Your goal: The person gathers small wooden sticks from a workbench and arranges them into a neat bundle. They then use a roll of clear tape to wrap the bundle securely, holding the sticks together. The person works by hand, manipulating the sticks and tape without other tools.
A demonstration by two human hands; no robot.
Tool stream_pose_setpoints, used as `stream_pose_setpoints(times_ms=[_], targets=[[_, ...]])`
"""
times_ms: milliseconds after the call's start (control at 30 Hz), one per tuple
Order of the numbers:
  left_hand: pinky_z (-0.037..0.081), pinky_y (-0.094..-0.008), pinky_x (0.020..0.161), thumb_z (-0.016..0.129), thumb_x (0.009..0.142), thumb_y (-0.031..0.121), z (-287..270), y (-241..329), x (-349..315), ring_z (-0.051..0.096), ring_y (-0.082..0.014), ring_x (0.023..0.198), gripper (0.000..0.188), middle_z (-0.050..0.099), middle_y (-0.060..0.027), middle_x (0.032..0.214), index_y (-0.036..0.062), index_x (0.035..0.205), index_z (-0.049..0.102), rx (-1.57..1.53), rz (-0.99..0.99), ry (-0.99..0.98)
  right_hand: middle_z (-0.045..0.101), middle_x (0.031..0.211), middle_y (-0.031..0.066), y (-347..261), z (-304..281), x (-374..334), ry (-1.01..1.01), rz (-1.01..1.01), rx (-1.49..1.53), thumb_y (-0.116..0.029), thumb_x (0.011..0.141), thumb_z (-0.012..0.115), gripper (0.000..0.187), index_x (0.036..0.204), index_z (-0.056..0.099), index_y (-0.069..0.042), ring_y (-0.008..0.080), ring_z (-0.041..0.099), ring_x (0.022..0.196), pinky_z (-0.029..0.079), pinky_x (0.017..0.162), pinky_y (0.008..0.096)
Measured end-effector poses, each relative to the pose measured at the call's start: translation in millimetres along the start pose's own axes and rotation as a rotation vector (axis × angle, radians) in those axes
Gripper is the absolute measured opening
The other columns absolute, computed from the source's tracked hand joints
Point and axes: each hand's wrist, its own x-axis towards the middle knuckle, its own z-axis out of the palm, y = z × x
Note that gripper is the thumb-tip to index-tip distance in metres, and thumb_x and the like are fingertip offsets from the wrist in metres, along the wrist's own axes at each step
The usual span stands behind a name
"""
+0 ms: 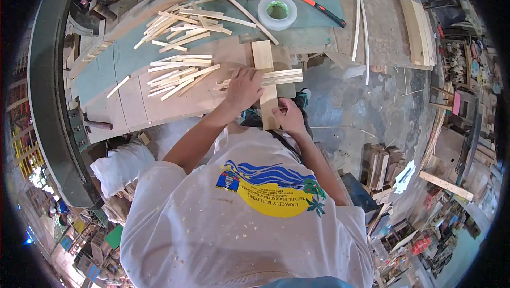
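Observation:
A flat pale wooden board (263,54) extends from the bench toward my body. Several thin wooden strips (287,76) lie side by side across it, sticking out past its right edge. My left hand (244,89) is closed over the left part of these strips, with its fingers curled beside the board; the undersides of the fingers are hidden. Lower down, my right hand (291,116) has its bent fingers against the right edge of the board, near its close end.
Loose piles of wooden sticks (183,25) and shorter sticks (180,75) cover the bench's left half. A roll of clear tape (277,11) and an orange-and-black hammer (316,5) lie at the back. Long thin strips (361,27) overhang the bench edge; thicker boards (416,32) sit at right.

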Motion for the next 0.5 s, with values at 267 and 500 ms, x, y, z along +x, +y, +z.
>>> stream_pose_setpoints(times_ms=[267, 500], targets=[[0.035, -0.0531, 0.111, 0.073, 0.082, 0.029, -10, 2, 92, 0.052, -0.0317, 0.126, 0.054, 0.057, -0.0128, 0.133, 0.0037, 0.126, 0.057, 0.055, -0.01, 0.03, 0.068, 0.109, 0.0198, 23, -28, -7, 0.029, 0.001, 0.043, -0.031, 0.089, 0.072, 0.049, 0.123, 0.061, 0.003, 0.0321, 0.07, 0.097, 0.056, 0.086, 0.0405], [0.037, -0.0518, 0.108, 0.068, 0.088, 0.03, 30, -25, 206, 0.057, -0.0328, 0.122, 0.052, 0.064, -0.0147, 0.124, 0.0068, 0.133, 0.054, 0.365, -0.005, -0.129, 0.071, 0.101, 0.0137, 25, -64, -22, 0.117, 0.005, 0.003, -0.023, 0.092, 0.071, 0.039, 0.122, 0.063, 0.001, 0.0244, 0.071, 0.095, 0.055, 0.087, 0.0353]])
